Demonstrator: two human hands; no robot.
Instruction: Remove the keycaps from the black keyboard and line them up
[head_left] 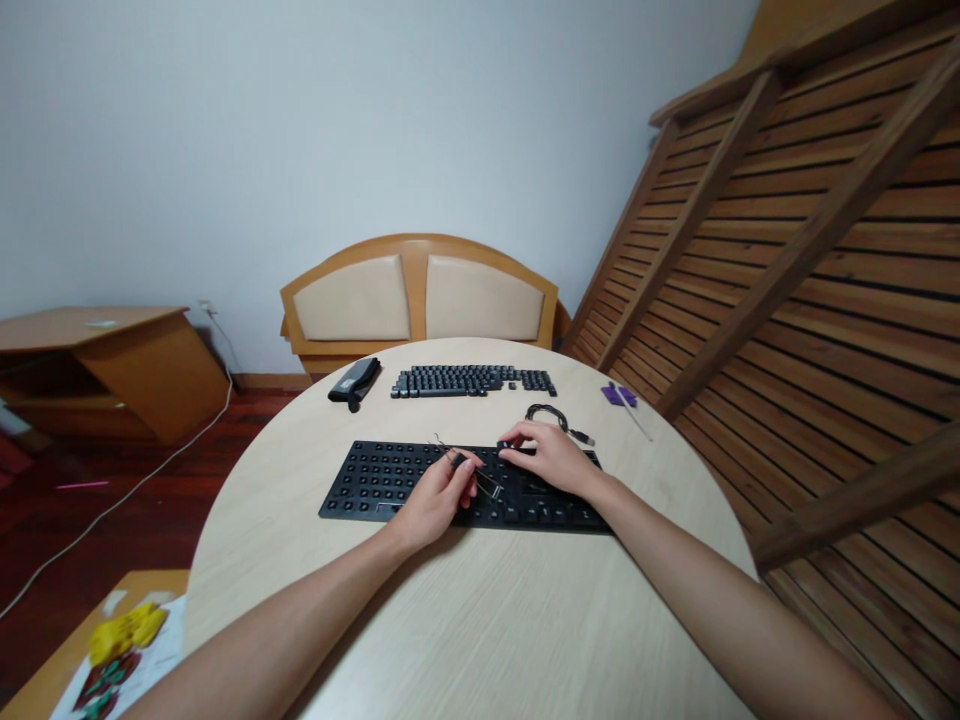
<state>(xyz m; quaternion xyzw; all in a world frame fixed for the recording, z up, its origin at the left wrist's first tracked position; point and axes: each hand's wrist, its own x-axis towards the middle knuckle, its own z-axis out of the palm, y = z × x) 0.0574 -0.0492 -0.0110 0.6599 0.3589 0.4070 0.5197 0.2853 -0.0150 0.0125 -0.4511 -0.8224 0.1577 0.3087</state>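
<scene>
A black keyboard base (375, 480) with its keycaps off lies on the round light-wood table (480, 620). My left hand (439, 495) rests over its middle, fingers closed on a thin wire keycap puller (487, 483) whose loops stick out both sides. My right hand (551, 457) lies on the keyboard's right part, fingertips pressing on a dark keycap (507, 446) at the top row. Farther back, the removed keycaps (472, 380) are laid out in rows in keyboard order.
A dark pouch (355, 381) lies left of the keycap rows. A coiled black USB cable (551, 415) and a purple tool (619, 396) sit at the right. A padded chair (420, 295) stands behind the table, wooden slats (810, 280) lean at right, and a low desk (105, 365) stands at left.
</scene>
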